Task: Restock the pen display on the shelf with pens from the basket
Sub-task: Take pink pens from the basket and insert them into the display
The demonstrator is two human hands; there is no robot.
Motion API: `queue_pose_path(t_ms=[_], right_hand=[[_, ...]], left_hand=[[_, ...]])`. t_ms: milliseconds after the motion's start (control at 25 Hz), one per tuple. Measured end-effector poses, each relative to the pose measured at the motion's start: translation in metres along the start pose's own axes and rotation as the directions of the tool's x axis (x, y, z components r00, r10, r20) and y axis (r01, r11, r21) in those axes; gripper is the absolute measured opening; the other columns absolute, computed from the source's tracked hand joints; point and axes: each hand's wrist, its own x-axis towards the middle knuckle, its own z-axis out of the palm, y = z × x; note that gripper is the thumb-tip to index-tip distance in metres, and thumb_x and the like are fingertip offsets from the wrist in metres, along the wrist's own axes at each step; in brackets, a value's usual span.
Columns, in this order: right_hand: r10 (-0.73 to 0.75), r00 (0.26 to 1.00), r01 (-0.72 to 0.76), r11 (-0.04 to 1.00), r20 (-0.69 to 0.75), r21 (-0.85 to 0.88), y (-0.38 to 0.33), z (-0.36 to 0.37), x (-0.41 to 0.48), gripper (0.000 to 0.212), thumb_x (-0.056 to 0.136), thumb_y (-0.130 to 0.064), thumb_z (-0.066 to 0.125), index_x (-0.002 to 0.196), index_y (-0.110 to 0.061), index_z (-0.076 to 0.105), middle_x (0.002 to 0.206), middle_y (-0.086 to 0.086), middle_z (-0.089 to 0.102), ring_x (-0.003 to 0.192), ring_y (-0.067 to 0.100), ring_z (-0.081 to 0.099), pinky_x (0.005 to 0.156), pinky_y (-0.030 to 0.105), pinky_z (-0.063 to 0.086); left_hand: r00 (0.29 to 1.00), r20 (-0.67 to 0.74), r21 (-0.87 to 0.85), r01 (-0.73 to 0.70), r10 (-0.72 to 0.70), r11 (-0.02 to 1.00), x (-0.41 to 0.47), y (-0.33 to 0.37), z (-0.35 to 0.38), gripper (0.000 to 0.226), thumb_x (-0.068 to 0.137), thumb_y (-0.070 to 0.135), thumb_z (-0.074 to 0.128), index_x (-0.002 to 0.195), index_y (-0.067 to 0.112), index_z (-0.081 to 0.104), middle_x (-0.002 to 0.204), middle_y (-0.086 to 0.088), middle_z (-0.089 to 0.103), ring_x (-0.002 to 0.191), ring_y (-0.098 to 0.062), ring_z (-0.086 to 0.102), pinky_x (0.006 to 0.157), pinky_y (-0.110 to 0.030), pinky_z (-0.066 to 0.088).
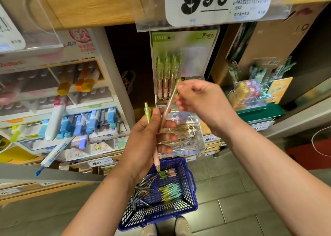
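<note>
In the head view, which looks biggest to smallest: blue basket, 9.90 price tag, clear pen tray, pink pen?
1. blue basket and 9.90 price tag, about alike; the tag sits nearer the camera, so no ranking.
2. clear pen tray.
3. pink pen.

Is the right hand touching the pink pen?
Touching. The head view shows the right hand pinching the pink pen near its top, while the left hand grips its barrel.

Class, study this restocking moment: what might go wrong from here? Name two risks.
1. The left hand holds two pens. If the right hand pulls the pink pen free, the green pen may slip and drop toward the basket.
2. The clear holder has small holes, so a missed aim may knock the standing pens at its back.
</note>
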Motion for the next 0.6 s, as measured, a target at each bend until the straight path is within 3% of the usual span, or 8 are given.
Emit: queue_pose_path(t_ms=[80, 200, 360, 600], right_hand=[[-0.029, 0.991, 0.039, 0.997, -0.133, 0.070, -0.008, -0.012, 0.011, 0.016, 0.099, -0.007, 0.060, 0.087, -0.011, 0.070, 0.069, 0.000, 0.073, 0.068, 0.014, 0.071, 0.073, 0.032, 0.063], [-0.206, 0.930, 0.169, 0.975, -0.305, -0.145, -0.021, -0.028, 0.026, 0.014, 0.095, -0.008, 0.060, 0.095, -0.013, 0.074, 0.073, -0.003, 0.074, 0.072, 0.016, 0.075, 0.079, 0.040, 0.063], [-0.307, 0.889, 0.222, 0.938, -0.340, -0.268, -0.028, -0.026, 0.032, 0.012, 0.091, -0.020, 0.069, 0.100, -0.016, 0.076, 0.083, 0.001, 0.077, 0.079, 0.019, 0.075, 0.082, 0.046, 0.061], [-0.438, 0.863, 0.301, 0.846, -0.253, -0.439, -0.029, -0.015, 0.033, 0.015, 0.092, -0.026, 0.071, 0.102, -0.016, 0.077, 0.091, 0.001, 0.077, 0.084, 0.019, 0.073, 0.082, 0.042, 0.059]], left_hand=[[0.998, -0.039, 0.032, 0.050, -0.049, 0.998, 0.000, -0.001, -0.003, 0.041, 0.099, 0.050, 0.052, 0.116, 0.015, 0.065, 0.080, -0.002, 0.066, 0.044, -0.011, 0.039, 0.036, -0.018, 0.030], [0.994, -0.015, -0.024, 0.112, -0.113, 0.993, 0.001, -0.002, -0.007, 0.040, 0.102, 0.050, 0.045, 0.109, 0.013, 0.060, 0.073, -0.002, 0.054, 0.047, -0.012, 0.024, 0.037, -0.019, 0.022], [0.995, 0.075, -0.184, 0.078, -0.065, 0.980, 0.002, 0.000, -0.007, 0.030, 0.099, 0.027, 0.034, 0.102, 0.009, 0.059, 0.073, -0.009, 0.055, 0.053, -0.016, 0.036, 0.049, -0.026, 0.031], [0.997, 0.024, -0.153, 0.082, -0.080, 0.985, 0.005, 0.001, -0.010, 0.042, 0.103, 0.021, 0.032, 0.116, 0.001, 0.067, 0.073, -0.005, 0.058, 0.063, -0.014, 0.043, 0.061, -0.028, 0.035]])
